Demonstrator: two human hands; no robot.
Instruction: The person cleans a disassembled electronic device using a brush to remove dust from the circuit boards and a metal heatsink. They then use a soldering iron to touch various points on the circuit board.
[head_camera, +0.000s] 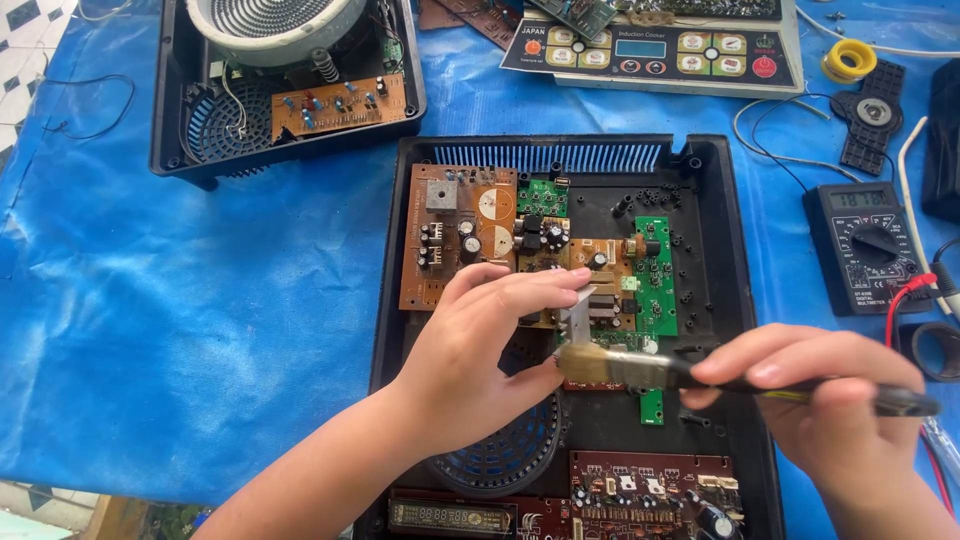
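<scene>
Far to the left of both hands, at the top edge, an opened black cooker housing (290, 90) sits on the blue sheet (150, 300) that covers the tabletop; its white coil disc is cut off by the frame.

The left hand (470, 350) reaches over the large open black casing (720, 250), its grip pinched on a small silver metal piece (578, 312) between thumb and fingers. That piece stands over the brown circuit board (455, 235), and what it joins below is hidden by the fingers. Under the palm a round blue-black fan grille (505, 455) is partly covered.

Just right of that grip, a brush with pale bristles (585, 362) touches the board area beside the metal piece. Its dark handle runs into the right hand (830, 400), whose grip is closed around it; the handle's far end is hard to make out. A green board (655, 275) lies above the brush.

Further right, a black multimeter (868, 245) rests on the sheet, its red lead partly cut off at the edge.
</scene>
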